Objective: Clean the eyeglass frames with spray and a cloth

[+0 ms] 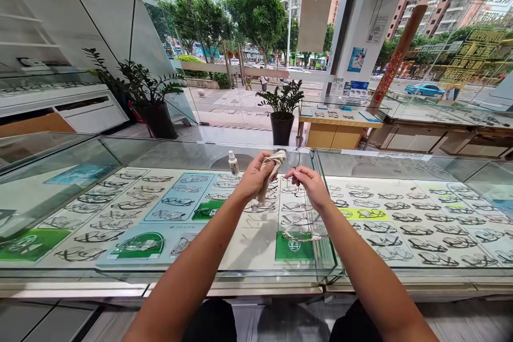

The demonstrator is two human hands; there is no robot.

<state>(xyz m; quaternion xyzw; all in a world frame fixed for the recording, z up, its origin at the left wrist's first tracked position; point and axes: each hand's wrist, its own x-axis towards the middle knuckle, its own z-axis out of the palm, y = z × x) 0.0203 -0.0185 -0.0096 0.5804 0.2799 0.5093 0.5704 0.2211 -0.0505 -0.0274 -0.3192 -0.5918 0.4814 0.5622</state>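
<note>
Bunched in my left hand [254, 175] is a cream-coloured cloth [276, 159], its lower end hanging below the palm. My right hand [310, 184] pinches a thin-rimmed pair of eyeglasses [294, 157] between thumb and fingers, just right of the cloth. One round lens stands up above the fingertips, and the other part hangs below them. Both hands are over the glass display counter [256, 272]. A small white spray bottle [233, 163] stands upright on the counter top, left of my left hand.
Under the glass lie rows of eyeglasses [430, 246] and green cards [294, 248]. Beyond the counter stand a potted plant [281, 125], a larger potted plant [160, 120] and a wooden display table [334, 136]. A glass shopfront faces the street.
</note>
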